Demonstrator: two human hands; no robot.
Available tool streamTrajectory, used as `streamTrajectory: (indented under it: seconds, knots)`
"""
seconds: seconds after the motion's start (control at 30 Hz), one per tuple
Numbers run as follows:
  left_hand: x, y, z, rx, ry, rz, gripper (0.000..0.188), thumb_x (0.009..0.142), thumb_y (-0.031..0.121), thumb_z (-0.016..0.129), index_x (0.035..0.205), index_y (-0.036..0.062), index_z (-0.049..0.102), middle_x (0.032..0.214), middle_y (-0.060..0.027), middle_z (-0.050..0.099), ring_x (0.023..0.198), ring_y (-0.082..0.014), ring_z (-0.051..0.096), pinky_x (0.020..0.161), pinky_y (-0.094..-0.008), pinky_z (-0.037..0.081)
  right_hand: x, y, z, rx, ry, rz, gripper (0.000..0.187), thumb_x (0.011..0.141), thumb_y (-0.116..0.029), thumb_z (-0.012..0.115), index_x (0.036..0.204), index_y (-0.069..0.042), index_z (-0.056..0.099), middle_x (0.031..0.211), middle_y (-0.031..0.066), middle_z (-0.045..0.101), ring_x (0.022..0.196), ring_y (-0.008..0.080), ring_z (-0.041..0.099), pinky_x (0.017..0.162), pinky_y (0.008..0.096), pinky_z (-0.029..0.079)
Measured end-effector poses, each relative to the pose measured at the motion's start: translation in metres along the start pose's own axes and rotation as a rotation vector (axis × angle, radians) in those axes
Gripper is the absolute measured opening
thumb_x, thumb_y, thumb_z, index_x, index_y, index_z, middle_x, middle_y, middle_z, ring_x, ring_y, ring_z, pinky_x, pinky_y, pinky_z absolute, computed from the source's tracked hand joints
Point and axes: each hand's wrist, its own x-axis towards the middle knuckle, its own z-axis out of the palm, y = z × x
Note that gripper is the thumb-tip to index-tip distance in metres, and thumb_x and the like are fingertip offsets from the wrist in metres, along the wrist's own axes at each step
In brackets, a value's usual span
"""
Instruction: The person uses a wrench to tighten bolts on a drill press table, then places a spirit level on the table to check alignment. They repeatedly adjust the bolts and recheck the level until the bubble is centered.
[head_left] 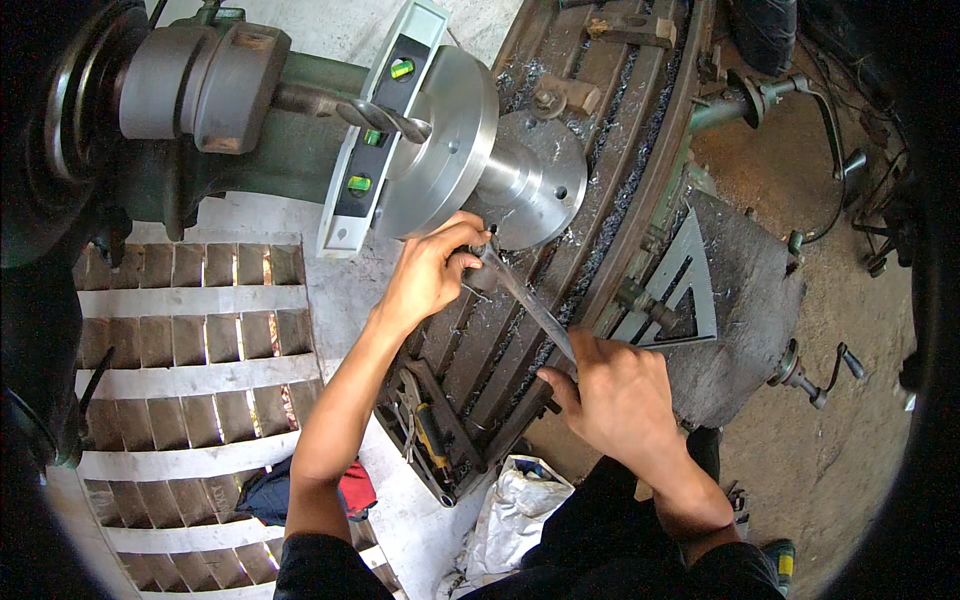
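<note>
- steel flanged workpiece (500,170) sits on its side on the slotted machine table (590,240), under the drill bit (385,118) of the green drilling machine (250,150).
- spirit level (375,130) with green vials leans flat against the big flange face.
- left hand (430,275) is closed around the upper end of a long flat metal bar (525,300), right at the lower edge of the flange.
- right hand (620,395) presses down on the bar's lower end; fingers curled over it, grip looks closed.
- bar runs diagonally between both hands, lying across the table slots.
- metal triangle square (680,300) lies just beside the right hand.
- swarf scattered in the table grooves.
</note>
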Motion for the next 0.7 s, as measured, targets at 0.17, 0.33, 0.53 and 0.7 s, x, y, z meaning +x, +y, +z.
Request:
streamTrajectory:
  seconds: [0.17, 0.33, 0.53, 0.7]
  knots:
    - [-0.001, 0.0, -0.001, -0.055, -0.008, -0.017, 0.027, 0.068, -0.017, 0.066, 0.092, -0.0049, 0.062, 0.107, -0.0156, 0.067, 0.102, -0.032, 0.068, 0.087, -0.0385, 0.054, 0.001, -0.004, 0.002, 0.018, -0.041, 0.103, 0.037, 0.085, -0.035, 0.074, 0.096, -0.001, 0.063, 0.066, 0.0194, 0.064, 0.059, 0.0388, 0.065, 0.059, 0.0477, 0.052]
    - [-0.005, -0.004, -0.002, -0.019, -0.004, 0.067, 0.037, 0.07, -0.014, 0.067, 0.105, 0.0001, 0.069, 0.111, -0.015, 0.067, 0.107, -0.034, 0.065, 0.092, -0.0401, 0.052, 0.001, -0.01, 0.003, 0.039, 0.038, 0.162, 0.03, 0.084, -0.024, 0.075, 0.1, -0.001, 0.065, 0.074, 0.0215, 0.067, 0.071, 0.0414, 0.067, 0.066, 0.0482, 0.052]
    - [-0.008, -0.01, 0.001, -0.018, 0.029, 0.131, 0.04, 0.072, -0.013, 0.067, 0.109, 0.0036, 0.071, 0.115, -0.0137, 0.066, 0.11, -0.0338, 0.064, 0.093, -0.0403, 0.051, 0.006, -0.016, 0.001, 0.027, 0.089, 0.144, 0.021, 0.082, -0.014, 0.075, 0.097, 0.0, 0.068, 0.082, 0.0214, 0.068, 0.079, 0.0408, 0.068, 0.071, 0.0464, 0.052]
    - [-0.016, -0.01, -0.01, -0.079, 0.204, 0.106, 0.042, 0.074, -0.012, 0.067, 0.111, 0.0064, 0.071, 0.123, -0.0125, 0.066, 0.114, -0.0314, 0.064, 0.095, -0.0398, 0.052, 0.006, -0.017, -0.014, 0.108, 0.109, 0.102, 0.021, 0.081, -0.011, 0.075, 0.098, 0.001, 0.07, 0.086, 0.0224, 0.069, 0.082, 0.0411, 0.068, 0.073, 0.0439, 0.053]
